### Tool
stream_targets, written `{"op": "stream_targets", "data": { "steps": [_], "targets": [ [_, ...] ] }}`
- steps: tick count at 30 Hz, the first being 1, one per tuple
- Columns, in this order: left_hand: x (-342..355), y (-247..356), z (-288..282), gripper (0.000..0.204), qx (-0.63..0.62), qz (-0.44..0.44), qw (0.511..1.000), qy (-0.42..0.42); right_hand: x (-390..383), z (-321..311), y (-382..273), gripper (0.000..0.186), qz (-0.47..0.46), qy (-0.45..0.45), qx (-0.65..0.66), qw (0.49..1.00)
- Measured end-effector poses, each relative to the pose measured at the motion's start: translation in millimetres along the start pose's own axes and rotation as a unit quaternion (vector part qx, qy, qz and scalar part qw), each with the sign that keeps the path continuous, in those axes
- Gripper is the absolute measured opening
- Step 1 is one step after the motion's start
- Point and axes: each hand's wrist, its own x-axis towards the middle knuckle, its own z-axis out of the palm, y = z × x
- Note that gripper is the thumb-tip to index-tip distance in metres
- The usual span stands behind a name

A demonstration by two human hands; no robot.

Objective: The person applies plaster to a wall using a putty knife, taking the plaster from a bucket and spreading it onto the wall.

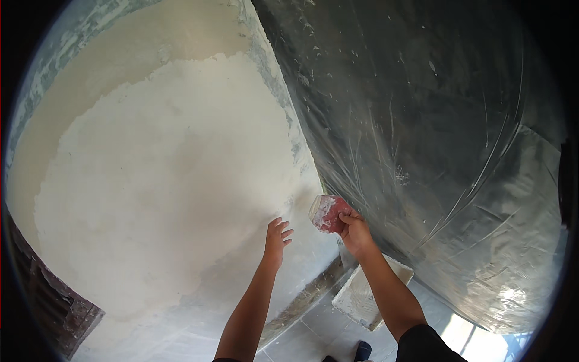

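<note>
A wall coated with pale plaster in lighter and beige patches fills the left and middle. My right hand grips a red scraper smeared with white paste, at the wall's right edge beside the dark plastic sheeting. Left of it, my left hand is held near the plaster with fingers apart and nothing in it; whether it touches the surface I cannot tell.
Dark plastic sheeting covers the right side. Below lie a paste-stained tray, partly behind my right forearm, and grey floor tiles, with my shoes at the bottom. A dark slatted panel is at lower left.
</note>
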Motion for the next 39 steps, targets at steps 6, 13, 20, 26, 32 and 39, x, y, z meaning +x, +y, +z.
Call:
{"op": "stream_targets", "data": {
  "steps": [6, 13, 20, 26, 32, 39],
  "targets": [
    [-7, 73, -26, 0.055, 0.033, 0.080, 0.996, -0.005, 6, 67, -12, 0.029, -0.026, -0.042, 0.051, 0.997],
    [-20, 145, -50, 0.055, 0.105, 0.171, 0.980, -0.019, 6, 134, -27, 0.027, -0.066, -0.053, 0.027, 0.996],
    [-25, 204, -56, 0.053, 0.158, 0.249, 0.955, -0.020, 29, 187, -55, 0.028, -0.090, -0.118, 0.058, 0.987],
    [-26, 256, -71, 0.040, 0.166, 0.377, 0.910, 0.038, 46, 252, -78, 0.030, -0.146, -0.176, 0.035, 0.973],
    [-51, 342, -89, 0.044, 0.567, 0.644, 0.467, 0.212, 63, 316, -82, 0.032, -0.367, -0.132, -0.108, 0.914],
    [-54, 389, -155, 0.047, 0.624, 0.642, 0.319, 0.312, 41, 382, -74, 0.037, -0.553, -0.146, -0.259, 0.779]
  ]
}}
